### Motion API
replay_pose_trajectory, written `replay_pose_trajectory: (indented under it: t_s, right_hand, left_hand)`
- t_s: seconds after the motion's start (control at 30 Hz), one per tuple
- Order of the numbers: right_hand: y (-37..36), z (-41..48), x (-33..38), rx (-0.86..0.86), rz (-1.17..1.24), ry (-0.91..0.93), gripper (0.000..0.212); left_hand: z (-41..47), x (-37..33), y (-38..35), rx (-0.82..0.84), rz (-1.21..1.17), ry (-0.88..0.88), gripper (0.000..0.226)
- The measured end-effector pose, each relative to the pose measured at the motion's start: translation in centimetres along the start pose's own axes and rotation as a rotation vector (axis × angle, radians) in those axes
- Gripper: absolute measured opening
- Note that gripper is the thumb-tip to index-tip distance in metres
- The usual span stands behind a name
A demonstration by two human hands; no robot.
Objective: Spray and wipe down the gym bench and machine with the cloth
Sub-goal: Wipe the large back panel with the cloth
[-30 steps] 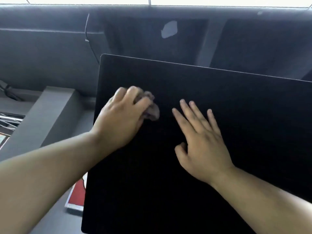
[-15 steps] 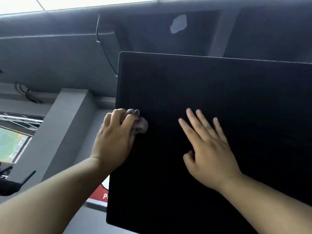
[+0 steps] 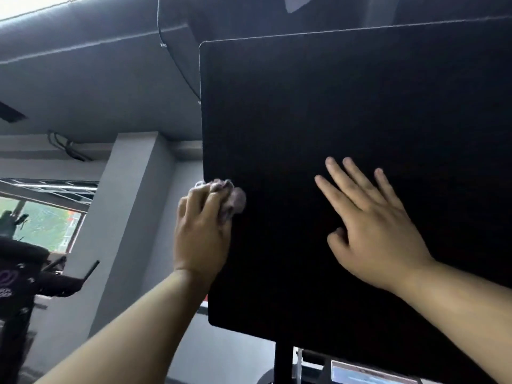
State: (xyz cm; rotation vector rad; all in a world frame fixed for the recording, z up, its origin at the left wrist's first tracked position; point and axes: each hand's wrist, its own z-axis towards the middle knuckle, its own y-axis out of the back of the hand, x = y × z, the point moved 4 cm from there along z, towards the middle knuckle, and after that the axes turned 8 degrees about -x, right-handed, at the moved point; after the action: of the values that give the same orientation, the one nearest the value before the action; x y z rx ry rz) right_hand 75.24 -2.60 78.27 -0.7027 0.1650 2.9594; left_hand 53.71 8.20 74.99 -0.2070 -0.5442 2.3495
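Note:
A large flat black panel (image 3: 346, 112) of the machine fills the right and middle of the view, mounted on a black post (image 3: 283, 361). My left hand (image 3: 201, 231) is shut on a small crumpled greyish cloth (image 3: 235, 199) and presses it against the panel close to its left edge. My right hand (image 3: 368, 225) lies flat on the panel to the right, fingers spread, holding nothing. No spray bottle or bench is in view.
A grey pillar (image 3: 124, 231) stands left of the panel, below grey ceiling ducting (image 3: 83, 51). Dark gym equipment (image 3: 25, 284) sits at the far left in front of a window (image 3: 47, 225). A lit screen (image 3: 368, 375) shows under the panel.
My left hand has dragged the cloth leftward across the panel, from beside my right hand to the panel's left edge. The view has swung left and up. My right hand stays flat.

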Motion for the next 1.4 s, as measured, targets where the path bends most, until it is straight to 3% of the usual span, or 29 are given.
replay_pose_trajectory:
  t_s: [0.13,0.3,0.37,0.5,0.6,0.67,0.83,0.9,1.0,1.07,1.17,1.23,1.3,1.4]
  right_hand:
    - [0.2,-0.4,0.4,0.011,0.019,-0.022,0.078]
    - [0.1,-0.8,-0.2,0.025,0.007,0.003,0.077]
    - [0.1,-1.2,-0.5,0.014,0.003,0.011,0.076]
    - [-0.2,-2.4,-1.0,0.029,0.01,0.023,0.075]
    - [-0.3,-3.4,-1.3,0.051,0.009,0.027,0.074]
    - [-0.1,-3.6,-1.6,0.054,0.005,0.036,0.074]
    - [-0.6,-3.7,-2.5,0.009,-0.04,0.082,0.072]
    - [-0.6,-3.9,-2.9,0.005,-0.065,0.092,0.072]
    - [-0.4,-4.5,-3.8,0.01,-0.11,0.098,0.073]
    - [-0.4,-5.3,-4.5,0.036,-0.135,0.094,0.076]
    - [0.1,-5.6,-5.0,0.053,-0.13,0.084,0.076]
    - [0.3,-5.8,-5.2,0.067,-0.135,0.091,0.075]
    - [0.3,-6.2,-5.5,0.063,-0.146,0.103,0.073]
    - [0.3,-6.3,-6.1,0.046,-0.167,0.142,0.069]
  left_hand:
    - [-4.3,-0.2,0.8,0.202,-0.006,-0.114,0.034]
    - [5.5,-2.4,1.7,-0.069,-0.098,0.029,0.042]
    - [6.9,-2.7,1.0,-0.078,-0.092,0.061,0.041]
    - [-0.3,-1.8,-0.6,0.011,0.007,-0.029,0.033]
    - [-7.5,-1.5,-0.5,0.215,0.026,-0.207,0.033]
    - [-7.8,-1.7,0.0,0.267,-0.022,-0.298,0.032]
    - [5.4,-5.5,0.3,-0.062,-0.138,-0.103,0.039]
    - [7.9,-6.8,-0.5,-0.095,-0.153,-0.07,0.041]
    - [4.5,-7.6,-2.1,-0.041,-0.107,-0.095,0.038]
    - [-0.4,-7.6,-3.0,0.038,-0.086,-0.216,0.033]
    - [-7.5,-7.2,-3.7,0.282,-0.061,-0.506,0.03]
    - [-8.2,-7.6,-3.1,0.351,-0.099,-0.602,0.031]
    - [-3.6,-9.1,-2.4,0.219,-0.161,-0.557,0.031]
    - [6.6,-10.8,-1.8,0.005,-0.109,-0.3,0.029]
